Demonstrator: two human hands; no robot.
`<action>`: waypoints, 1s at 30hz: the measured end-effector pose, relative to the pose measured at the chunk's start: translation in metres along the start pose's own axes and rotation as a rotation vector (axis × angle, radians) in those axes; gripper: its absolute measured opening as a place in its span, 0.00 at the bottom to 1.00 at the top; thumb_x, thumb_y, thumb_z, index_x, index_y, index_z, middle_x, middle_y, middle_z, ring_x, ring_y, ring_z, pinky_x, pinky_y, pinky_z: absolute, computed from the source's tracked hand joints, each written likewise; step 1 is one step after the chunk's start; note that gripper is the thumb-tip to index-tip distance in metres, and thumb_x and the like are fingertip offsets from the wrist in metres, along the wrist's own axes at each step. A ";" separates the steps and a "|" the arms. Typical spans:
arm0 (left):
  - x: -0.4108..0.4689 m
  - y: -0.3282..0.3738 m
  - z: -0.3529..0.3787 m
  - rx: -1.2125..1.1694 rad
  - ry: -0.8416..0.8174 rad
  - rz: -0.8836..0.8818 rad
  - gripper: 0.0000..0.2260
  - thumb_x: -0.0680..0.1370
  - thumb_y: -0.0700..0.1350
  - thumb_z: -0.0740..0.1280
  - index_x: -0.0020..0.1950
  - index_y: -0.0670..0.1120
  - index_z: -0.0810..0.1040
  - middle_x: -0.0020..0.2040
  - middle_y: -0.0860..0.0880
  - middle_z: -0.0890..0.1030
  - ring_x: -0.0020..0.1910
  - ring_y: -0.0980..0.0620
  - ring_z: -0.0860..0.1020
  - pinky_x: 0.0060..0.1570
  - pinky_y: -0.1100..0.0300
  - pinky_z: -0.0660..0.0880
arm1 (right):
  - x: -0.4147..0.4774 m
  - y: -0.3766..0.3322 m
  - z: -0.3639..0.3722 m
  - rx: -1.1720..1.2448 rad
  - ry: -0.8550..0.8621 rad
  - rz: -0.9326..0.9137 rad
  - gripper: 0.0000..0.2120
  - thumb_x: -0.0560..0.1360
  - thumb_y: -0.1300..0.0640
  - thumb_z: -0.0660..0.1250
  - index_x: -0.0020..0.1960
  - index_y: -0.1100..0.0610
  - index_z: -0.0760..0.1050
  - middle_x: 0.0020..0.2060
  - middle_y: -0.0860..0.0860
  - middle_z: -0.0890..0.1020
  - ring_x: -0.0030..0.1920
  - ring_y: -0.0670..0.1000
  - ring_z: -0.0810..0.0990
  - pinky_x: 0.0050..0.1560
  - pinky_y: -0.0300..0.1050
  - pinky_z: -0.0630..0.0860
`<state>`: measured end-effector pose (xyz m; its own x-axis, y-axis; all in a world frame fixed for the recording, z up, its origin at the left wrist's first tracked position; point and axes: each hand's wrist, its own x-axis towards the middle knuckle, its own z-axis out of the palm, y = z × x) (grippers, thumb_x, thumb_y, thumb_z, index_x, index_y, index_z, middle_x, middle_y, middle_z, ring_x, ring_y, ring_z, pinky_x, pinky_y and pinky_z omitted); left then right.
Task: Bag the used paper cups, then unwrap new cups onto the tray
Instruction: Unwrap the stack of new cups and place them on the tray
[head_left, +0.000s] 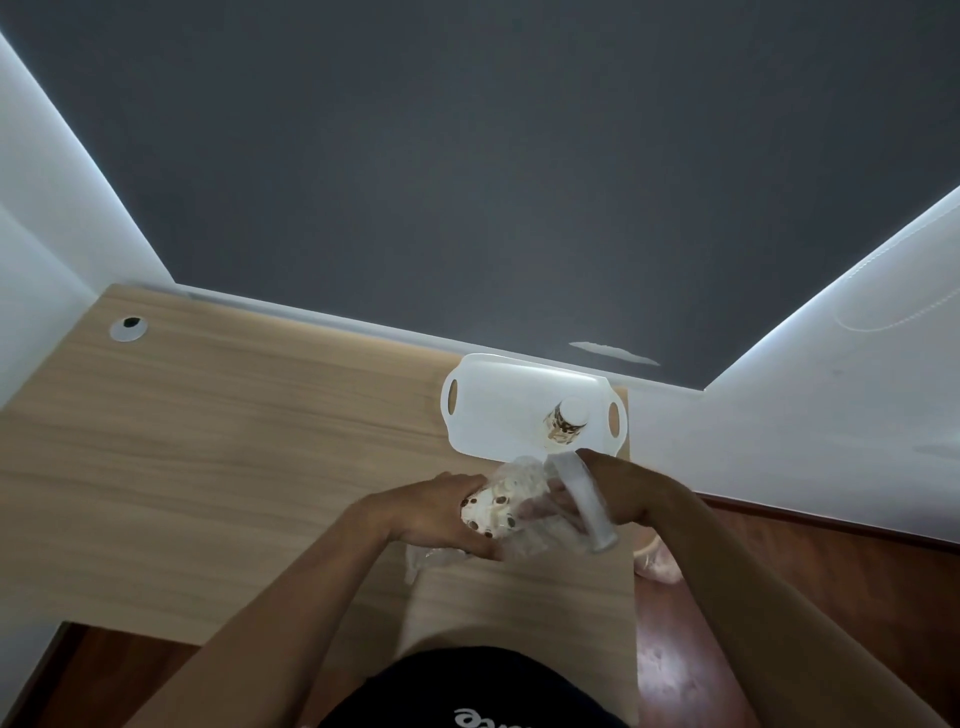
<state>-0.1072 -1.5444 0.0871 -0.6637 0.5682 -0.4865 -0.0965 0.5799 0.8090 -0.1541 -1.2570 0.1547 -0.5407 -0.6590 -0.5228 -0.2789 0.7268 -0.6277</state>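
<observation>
A white tray (498, 410) with handle slots lies at the desk's far right edge, and one patterned paper cup (565, 422) stands upside down on it. Just in front of the tray, my left hand (441, 512) grips a stack of spotted paper cups (491, 512) still inside its clear plastic wrapper (524, 483). My right hand (618, 493) holds the wrapper's other end, together with a white cup (584, 499) that sticks out toward me. Fingers of both hands curl round the crinkled plastic.
The wooden desk (234, 441) stretches left, with a round cable grommet (129, 328) at its far left corner. A grey wall panel rises behind it. Reddish floor lies to the right, where something pale (657, 564) shows below the desk edge.
</observation>
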 end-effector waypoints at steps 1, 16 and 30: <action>-0.003 -0.004 0.000 0.004 0.005 -0.004 0.25 0.71 0.65 0.84 0.61 0.56 0.82 0.51 0.59 0.87 0.48 0.56 0.86 0.55 0.56 0.83 | 0.003 -0.012 -0.004 0.028 -0.010 0.038 0.13 0.79 0.60 0.76 0.46 0.41 0.82 0.37 0.39 0.83 0.38 0.33 0.81 0.49 0.38 0.75; -0.002 -0.084 -0.009 -0.038 0.459 -0.550 0.21 0.87 0.52 0.62 0.51 0.41 0.90 0.48 0.39 0.90 0.52 0.37 0.88 0.42 0.53 0.77 | -0.028 0.014 -0.050 0.615 0.499 0.316 0.32 0.73 0.39 0.81 0.34 0.68 0.77 0.28 0.57 0.72 0.31 0.54 0.69 0.37 0.41 0.73; 0.038 -0.020 0.012 -0.789 0.499 -0.222 0.21 0.80 0.61 0.70 0.64 0.49 0.89 0.56 0.41 0.91 0.53 0.39 0.89 0.53 0.42 0.80 | 0.018 0.003 0.014 0.866 0.435 0.265 0.25 0.79 0.38 0.75 0.46 0.61 0.76 0.33 0.52 0.75 0.39 0.54 0.83 0.57 0.54 0.88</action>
<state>-0.1217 -1.5279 0.0482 -0.7920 0.0728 -0.6062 -0.6088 -0.0194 0.7931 -0.1538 -1.2697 0.1355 -0.7929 -0.2426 -0.5590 0.4723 0.3350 -0.8153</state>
